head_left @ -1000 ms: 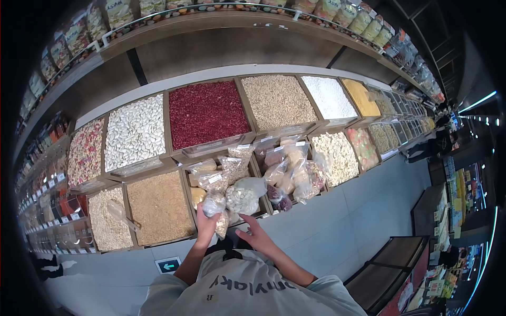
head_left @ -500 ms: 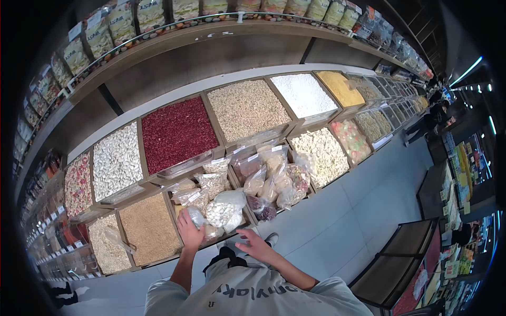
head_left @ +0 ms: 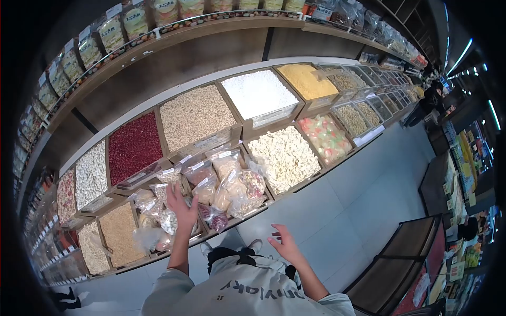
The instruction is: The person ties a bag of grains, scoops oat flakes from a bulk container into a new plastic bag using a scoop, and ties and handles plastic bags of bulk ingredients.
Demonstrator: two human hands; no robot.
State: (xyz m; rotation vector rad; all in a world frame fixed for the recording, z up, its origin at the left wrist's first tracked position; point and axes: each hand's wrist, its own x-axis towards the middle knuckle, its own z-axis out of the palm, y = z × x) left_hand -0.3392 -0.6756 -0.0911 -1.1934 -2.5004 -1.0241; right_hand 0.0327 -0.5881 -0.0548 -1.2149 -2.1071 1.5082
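Observation:
My left hand (head_left: 182, 209) is over a bin of clear plastic bags, fingers apart and holding nothing that I can see; whether it touches a bag is unclear. Beneath and beside it is a bag of white beans (head_left: 168, 221), partly covered by the hand. A crumpled clear bag (head_left: 147, 238) lies to its left. Just right of the hand are a bag of dark red beans (head_left: 213, 217) and several bags of pale grains (head_left: 226, 195), some with white labels. My right hand (head_left: 287, 243) hangs above the floor, fingers loosely spread, with nothing in it.
Behind are open bins of red beans (head_left: 134, 145), speckled beans (head_left: 197, 116), white grains (head_left: 258, 95) and yellow grains (head_left: 307, 81). Cashew-like pieces (head_left: 284, 158) fill a front bin. A shelf (head_left: 211, 39) with packets overhangs. A dark stand (head_left: 395, 258) is at right; a person (head_left: 429, 102) stands farther off.
The view has shifted right along the bins. My left hand has moved over the bags, now covering part of the white-bean bag. My right hand has moved right, away from the bin.

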